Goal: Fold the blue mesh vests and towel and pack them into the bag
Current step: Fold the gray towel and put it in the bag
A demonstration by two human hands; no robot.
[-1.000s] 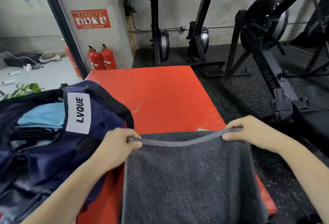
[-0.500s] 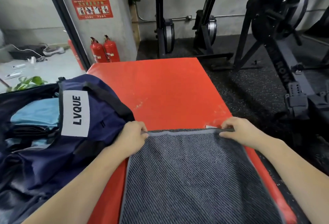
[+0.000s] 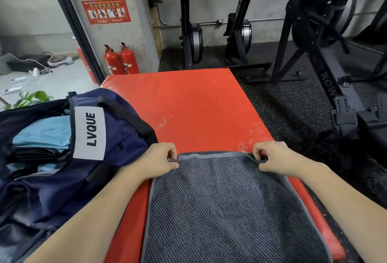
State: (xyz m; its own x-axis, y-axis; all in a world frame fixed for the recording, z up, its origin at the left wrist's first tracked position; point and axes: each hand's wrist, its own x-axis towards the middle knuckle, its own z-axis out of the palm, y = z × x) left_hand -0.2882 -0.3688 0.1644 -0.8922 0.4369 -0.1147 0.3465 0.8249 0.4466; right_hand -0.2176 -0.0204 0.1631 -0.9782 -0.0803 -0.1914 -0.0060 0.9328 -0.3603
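Towel (image 3: pixel 226 210) laid flat on red worktop (image 3: pixel 194 105), far corners pinched by left hand (image 3: pixel 161 161) and right hand (image 3: pixel 272 158), bag (image 3: pixel 117 137) positioned alongside.

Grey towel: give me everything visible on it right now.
The grey towel looks like ribbed terry with diagonal lines and a smooth lighter hem. It lies flat on the red mat, running out of frame at the bottom. The left hand pinches its far left corner, the right hand its far right corner, both in a closed grip. The navy bag sits apart on the left.
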